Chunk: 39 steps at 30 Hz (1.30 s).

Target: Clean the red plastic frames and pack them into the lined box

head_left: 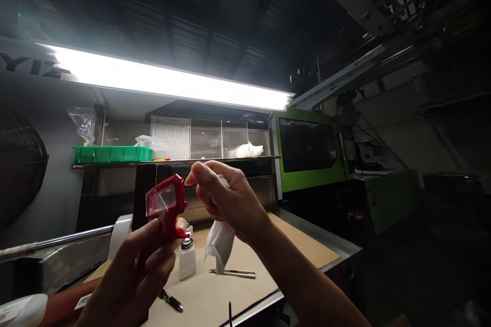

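Observation:
My left hand [141, 265] holds up a red plastic part [168, 207] with a clear window in it, raised toward the light. Just right of it, my right hand [226, 199] is closed around a white cloth [219, 242] whose loose end hangs down below the fist. The two hands are a few centimetres apart, above a worktable topped with brown cardboard [299, 245].
On the table stand a small white dispenser bottle [187, 258], a metal knife or tweezers [233, 273] and a dark pen-like tool [172, 300]. A green tray [112, 154] sits on a shelf behind. A green moulding machine [310, 150] stands at right. A bright strip light [172, 82] hangs overhead.

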### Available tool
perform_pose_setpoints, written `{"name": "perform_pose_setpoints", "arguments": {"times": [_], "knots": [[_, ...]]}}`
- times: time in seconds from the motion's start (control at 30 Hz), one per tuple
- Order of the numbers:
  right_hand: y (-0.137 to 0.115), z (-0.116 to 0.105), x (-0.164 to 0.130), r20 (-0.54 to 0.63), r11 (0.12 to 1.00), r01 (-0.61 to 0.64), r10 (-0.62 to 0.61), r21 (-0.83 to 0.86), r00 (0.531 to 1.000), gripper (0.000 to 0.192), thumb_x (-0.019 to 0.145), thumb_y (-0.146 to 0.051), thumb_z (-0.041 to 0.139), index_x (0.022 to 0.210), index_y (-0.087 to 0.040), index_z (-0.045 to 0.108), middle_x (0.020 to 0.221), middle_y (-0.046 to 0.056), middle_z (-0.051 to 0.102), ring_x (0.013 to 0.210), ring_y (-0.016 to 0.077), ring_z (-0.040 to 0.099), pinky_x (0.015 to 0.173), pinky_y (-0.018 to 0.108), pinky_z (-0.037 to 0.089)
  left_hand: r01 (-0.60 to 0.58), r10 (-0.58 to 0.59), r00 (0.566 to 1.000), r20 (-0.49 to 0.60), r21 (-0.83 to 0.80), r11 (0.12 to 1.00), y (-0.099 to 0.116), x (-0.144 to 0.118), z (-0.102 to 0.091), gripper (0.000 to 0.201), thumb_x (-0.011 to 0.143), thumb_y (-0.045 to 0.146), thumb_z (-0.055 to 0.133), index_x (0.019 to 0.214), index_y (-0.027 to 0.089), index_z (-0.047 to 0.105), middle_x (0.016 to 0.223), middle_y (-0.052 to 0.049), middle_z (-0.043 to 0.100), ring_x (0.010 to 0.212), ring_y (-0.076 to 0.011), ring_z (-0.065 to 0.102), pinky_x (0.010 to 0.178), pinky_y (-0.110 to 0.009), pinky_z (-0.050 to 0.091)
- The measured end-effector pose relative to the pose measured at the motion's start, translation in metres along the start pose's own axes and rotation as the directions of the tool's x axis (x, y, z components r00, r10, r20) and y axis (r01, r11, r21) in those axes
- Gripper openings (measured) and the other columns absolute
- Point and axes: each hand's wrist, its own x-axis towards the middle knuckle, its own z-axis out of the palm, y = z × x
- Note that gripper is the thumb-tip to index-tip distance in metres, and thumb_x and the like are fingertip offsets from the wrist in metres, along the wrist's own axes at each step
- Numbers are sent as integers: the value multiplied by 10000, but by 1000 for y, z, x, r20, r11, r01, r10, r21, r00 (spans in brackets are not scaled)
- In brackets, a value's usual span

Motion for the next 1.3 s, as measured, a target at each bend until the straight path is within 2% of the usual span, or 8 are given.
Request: {"name": "perform_pose_setpoints", "arguments": {"times": [0.1, 0.2, 0.43, 0.67, 0.93, 1.0, 1.1, 1.3], "knots": [[6, 1, 1, 7, 997, 3, -3, -75, 1000, 333, 818, -475, 576, 700, -164, 551, 494, -83, 402, 420, 30, 285, 371, 171, 212, 52, -53, 996, 70, 14, 999, -2, 1, -6, 223, 643, 322, 750, 688, 147, 620, 460, 112, 266, 382, -10, 145, 297, -116, 217], [10, 1, 1, 27, 999, 1, 1, -54, 1000, 306, 805, -449, 598, 691, -171, 540, 483, -88, 394, 422, 32, 301, 377, 165, 226, 90, -93, 990, 107, 29, 996, -4, 4, -12, 250, 683, 371, 709, 653, 152, 591, 440, 116, 247, 386, -13, 107, 305, -126, 198], [11, 1, 0, 111, 969, -118, 95, 217, 989, 189, 804, -317, 604, 705, -167, 547, 488, -88, 438, 372, 15, 278, 327, 151, 167, 60, -68, 997, 46, 164, 985, -4, 10, -10, 263, 595, 390, 714, 734, 201, 595, 420, 113, 260, 324, -55, 211, 252, -173, 205], [6, 3, -2, 45, 979, -103, 97, 174, 994, 260, 825, -360, 559, 663, -158, 548, 469, -88, 427, 353, 9, 271, 315, 152, 168, 22, -28, 999, 20, 263, 965, 1, 12, -6, 290, 552, 405, 718, 751, 222, 614, 404, 105, 280, 306, -75, 238, 224, -195, 174], [8, 5, -3, 50, 975, -87, 78, 205, 996, 180, 755, -297, 624, 666, -159, 550, 455, -95, 421, 361, 9, 298, 322, 146, 179, 26, -34, 998, 48, 151, 988, -5, 11, -18, 259, 578, 409, 747, 600, 187, 614, 417, 92, 310, 347, -16, 133, 264, -138, 189], [10, 3, -2, 29, 977, -76, 72, 201, 997, 192, 731, -307, 649, 661, -155, 553, 450, -97, 415, 359, 8, 296, 320, 146, 179, -19, 13, 999, 37, 162, 987, -3, 12, -17, 267, 578, 416, 760, 648, 190, 636, 444, 81, 362, 351, -16, 151, 259, -130, 195], [15, 0, 0, 6, 973, -86, 87, 215, 996, 241, 679, -332, 707, 651, -158, 544, 434, -102, 411, 352, 7, 286, 316, 149, 164, -121, 108, 992, 72, 211, 970, 5, 13, -12, 293, 582, 436, 758, 568, 194, 594, 422, 79, 356, 335, -22, 195, 254, -128, 216], [17, -1, 10, 74, 943, -109, 91, 313, 993, 284, 655, -344, 698, 580, -176, 480, 396, -109, 388, 321, 1, 227, 310, 172, 108, -324, 273, 943, 190, 345, 881, 30, 8, 11, 263, 585, 422, 761, 663, 214, 620, 446, 71, 397, 385, -64, 337, 302, -152, 358]]}}
